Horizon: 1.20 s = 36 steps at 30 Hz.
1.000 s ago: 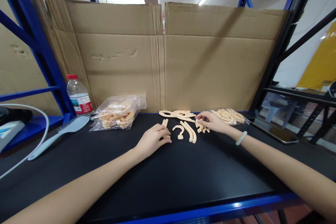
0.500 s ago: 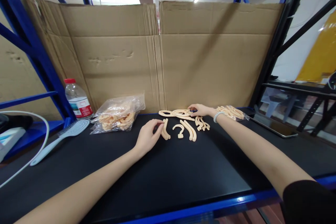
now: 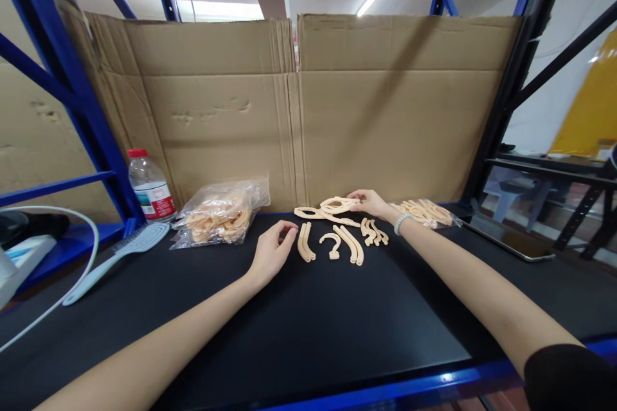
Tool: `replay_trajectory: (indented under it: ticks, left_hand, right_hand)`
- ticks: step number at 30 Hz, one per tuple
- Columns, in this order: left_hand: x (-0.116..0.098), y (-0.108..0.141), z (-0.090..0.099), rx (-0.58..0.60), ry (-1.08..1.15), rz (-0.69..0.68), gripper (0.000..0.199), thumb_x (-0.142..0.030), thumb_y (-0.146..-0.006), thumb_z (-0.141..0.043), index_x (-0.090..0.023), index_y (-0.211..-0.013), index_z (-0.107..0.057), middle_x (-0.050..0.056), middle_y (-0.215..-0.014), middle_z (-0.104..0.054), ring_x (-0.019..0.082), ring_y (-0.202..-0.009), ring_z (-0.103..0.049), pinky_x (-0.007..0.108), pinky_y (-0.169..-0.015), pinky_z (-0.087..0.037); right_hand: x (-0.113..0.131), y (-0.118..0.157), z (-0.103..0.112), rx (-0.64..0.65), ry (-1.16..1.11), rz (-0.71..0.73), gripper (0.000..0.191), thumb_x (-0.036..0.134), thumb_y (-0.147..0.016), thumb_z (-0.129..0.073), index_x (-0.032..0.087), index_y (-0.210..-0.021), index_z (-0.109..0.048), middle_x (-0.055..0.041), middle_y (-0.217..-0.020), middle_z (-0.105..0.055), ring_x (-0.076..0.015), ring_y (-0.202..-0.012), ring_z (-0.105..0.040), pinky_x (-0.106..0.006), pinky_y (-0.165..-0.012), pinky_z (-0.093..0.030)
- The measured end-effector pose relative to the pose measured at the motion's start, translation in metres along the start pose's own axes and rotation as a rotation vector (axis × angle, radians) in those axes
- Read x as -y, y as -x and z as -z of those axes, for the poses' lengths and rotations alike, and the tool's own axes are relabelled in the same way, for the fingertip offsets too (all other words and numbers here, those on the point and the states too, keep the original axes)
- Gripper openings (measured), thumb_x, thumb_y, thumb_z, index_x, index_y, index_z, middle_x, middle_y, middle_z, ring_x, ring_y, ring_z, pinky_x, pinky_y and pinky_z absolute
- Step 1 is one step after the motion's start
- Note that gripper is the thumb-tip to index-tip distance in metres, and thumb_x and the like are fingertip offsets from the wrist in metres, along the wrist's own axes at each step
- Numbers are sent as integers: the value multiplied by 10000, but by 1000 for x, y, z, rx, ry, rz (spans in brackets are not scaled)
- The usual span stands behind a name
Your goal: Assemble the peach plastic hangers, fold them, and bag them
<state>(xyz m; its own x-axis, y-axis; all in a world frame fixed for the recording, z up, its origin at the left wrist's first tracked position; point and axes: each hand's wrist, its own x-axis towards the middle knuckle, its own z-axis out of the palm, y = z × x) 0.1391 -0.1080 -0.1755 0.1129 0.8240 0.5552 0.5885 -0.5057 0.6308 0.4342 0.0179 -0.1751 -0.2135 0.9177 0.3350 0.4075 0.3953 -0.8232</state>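
Note:
My right hand [image 3: 370, 202] pinches the end of a cream plastic hanger piece with an oval opening [image 3: 336, 205]. That piece is tilted up over similar pieces [image 3: 308, 213] lying at the back of the black table. My left hand [image 3: 274, 248] rests just left of a pair of curved strips [image 3: 305, 243], its thumb and fingers curled together with nothing seen between them. In the middle lies a hanger hook [image 3: 333, 248]. To its right are another pair of curved strips [image 3: 349, 245] and several small wavy pieces [image 3: 374, 232] below my right hand.
A clear bag of cream pieces [image 3: 219, 215] lies at the left, beside a hairbrush [image 3: 144, 237] and a red-capped bottle [image 3: 153, 192]. Another bag of pieces [image 3: 427, 213] and a flat dark device [image 3: 511, 241] are at the right. Cardboard [image 3: 216, 122] stands behind.
My right hand has raised an oval-opening hanger piece off the others. My left hand has drawn slightly away from the left strips. The view has tilted a little.

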Motion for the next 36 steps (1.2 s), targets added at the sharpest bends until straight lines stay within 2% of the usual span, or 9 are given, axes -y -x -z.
replay_trajectory:
  ticks: [7,12,15,18,21,26,29,33,36]
  left_hand:
    - [-1,1,1,3,21,-10,242,-352,-865,-446,-184,-888,-618,47,-918,-697,207,-884,-654,309,-743,-509]
    - [-11,4,2,13,44,-31,222,-346,-852,-477,-183,-899,-621,48,-926,-689,194,-807,-650,296,-676,-507]
    - [-24,8,2,39,72,-49,215,-335,-850,-496,-189,-931,-631,46,-962,-689,187,-825,-647,282,-672,-505]
    - [-41,14,3,116,112,-74,255,-338,-850,-516,-185,-1011,-641,57,-993,-687,190,-867,-639,272,-686,-496]
    - [-60,24,2,240,141,-59,338,-382,-839,-552,-188,-1103,-633,51,-973,-697,163,-747,-620,250,-626,-474]
    - [-80,41,-2,457,96,-54,255,-337,-856,-524,-186,-999,-671,-9,-769,-673,125,-615,-532,223,-570,-394]
    - [-80,47,-8,505,143,7,255,-348,-862,-498,-156,-890,-664,-9,-691,-617,128,-607,-503,224,-560,-380]
    - [-74,48,-15,553,347,182,302,-403,-832,-515,-132,-866,-644,29,-723,-632,138,-587,-512,226,-508,-397]
    - [-69,45,-18,478,487,358,313,-436,-801,-548,-135,-855,-618,26,-686,-623,126,-537,-512,216,-469,-405]
  right_hand:
    - [19,18,6,-118,-376,-59,298,193,-682,-722,150,-964,-636,-64,-861,-655,-125,-715,-617,-278,-706,-544]
    - [51,58,12,-45,-510,-72,302,212,-687,-721,153,-971,-635,-27,-791,-622,-99,-664,-569,-248,-640,-501]
    - [72,88,4,38,-551,-90,303,241,-696,-732,155,-973,-641,-20,-788,-602,-88,-642,-538,-235,-582,-459]
    - [89,114,-12,116,-619,-87,305,261,-708,-735,169,-986,-647,-6,-786,-574,-64,-589,-471,-202,-481,-370]
    - [100,135,-30,175,-593,-81,314,296,-724,-732,176,-1000,-642,2,-782,-558,-48,-557,-424,-184,-446,-312]
    - [109,157,-48,262,-515,-46,345,332,-776,-690,191,-1082,-613,10,-778,-555,-38,-524,-418,-183,-455,-344]
    - [105,161,-55,270,-534,-53,351,332,-776,-691,199,-1087,-601,18,-750,-559,-49,-510,-461,-200,-471,-397]
    - [97,153,-54,252,-558,-59,388,362,-763,-694,203,-1100,-584,-24,-875,-590,-76,-556,-528,-236,-499,-465]
    - [89,144,-42,133,-280,121,319,367,-843,-594,210,-1120,-590,-35,-867,-579,-116,-651,-558,-272,-580,-491]
